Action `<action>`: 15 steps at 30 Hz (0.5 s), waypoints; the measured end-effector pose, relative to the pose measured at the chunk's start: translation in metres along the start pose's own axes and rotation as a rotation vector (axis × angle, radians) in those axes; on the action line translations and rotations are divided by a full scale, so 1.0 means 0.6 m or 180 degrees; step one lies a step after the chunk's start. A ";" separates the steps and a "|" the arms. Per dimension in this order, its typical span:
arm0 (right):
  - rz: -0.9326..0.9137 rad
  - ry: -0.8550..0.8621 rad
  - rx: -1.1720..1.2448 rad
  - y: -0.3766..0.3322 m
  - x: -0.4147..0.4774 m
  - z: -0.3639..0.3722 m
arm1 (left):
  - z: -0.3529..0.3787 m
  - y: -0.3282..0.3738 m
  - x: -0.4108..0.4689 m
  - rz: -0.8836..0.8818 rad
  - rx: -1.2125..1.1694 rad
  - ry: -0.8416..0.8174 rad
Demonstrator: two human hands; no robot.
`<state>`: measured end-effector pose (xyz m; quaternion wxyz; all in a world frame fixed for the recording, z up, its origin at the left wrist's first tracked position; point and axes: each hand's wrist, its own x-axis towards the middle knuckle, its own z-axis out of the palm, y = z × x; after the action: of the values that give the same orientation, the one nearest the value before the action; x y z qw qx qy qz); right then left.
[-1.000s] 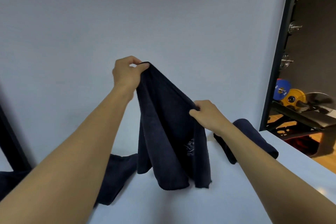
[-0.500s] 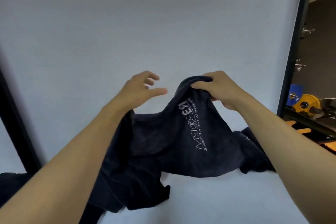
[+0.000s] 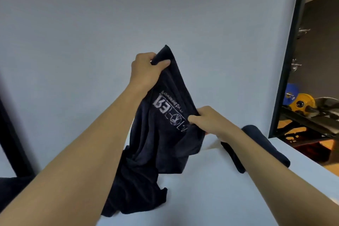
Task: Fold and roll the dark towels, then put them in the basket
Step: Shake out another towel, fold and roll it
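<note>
Over the white table (image 3: 211, 198), we're pinching the dark towel (image 3: 165, 134) up high with our left hand (image 3: 146, 71), right hand (image 3: 207, 119) gripping its lower edge, both arms stretching forward

White table (image 3: 211, 198), dark towels: rolled towel (image 3: 264, 145), crumpled towel (image 3: 139, 189).

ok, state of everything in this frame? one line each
left hand: shut on the held towel's top corner, raised
right hand: shut on the held towel's edge, lower
held towel: unfolded, hanging between the hands, white print facing the camera, bottom bunched on the table
rolled towel: lies on the table, behind the right forearm
table: white
dark cloth at far left: crumpled, partly out of view
basket: not in view
</note>
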<state>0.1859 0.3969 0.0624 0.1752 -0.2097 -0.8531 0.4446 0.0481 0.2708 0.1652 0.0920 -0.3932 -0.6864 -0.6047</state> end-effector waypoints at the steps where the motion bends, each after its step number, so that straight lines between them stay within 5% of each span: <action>1: 0.0054 0.0085 -0.0168 0.008 0.000 -0.016 | -0.014 -0.005 0.010 -0.0073 -0.0091 0.0126; 8: -0.0157 0.0395 -0.1695 0.019 0.021 -0.128 | -0.087 -0.053 0.047 -0.0431 -0.0036 0.0321; 15: 0.0750 0.0918 -0.1703 0.006 0.093 -0.198 | -0.121 -0.070 0.069 -0.1235 0.0062 0.0220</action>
<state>0.1965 0.5087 0.1304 0.1802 -0.4064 -0.8759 0.1875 -0.0327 0.2246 0.1768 0.0011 -0.2317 -0.7516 -0.6176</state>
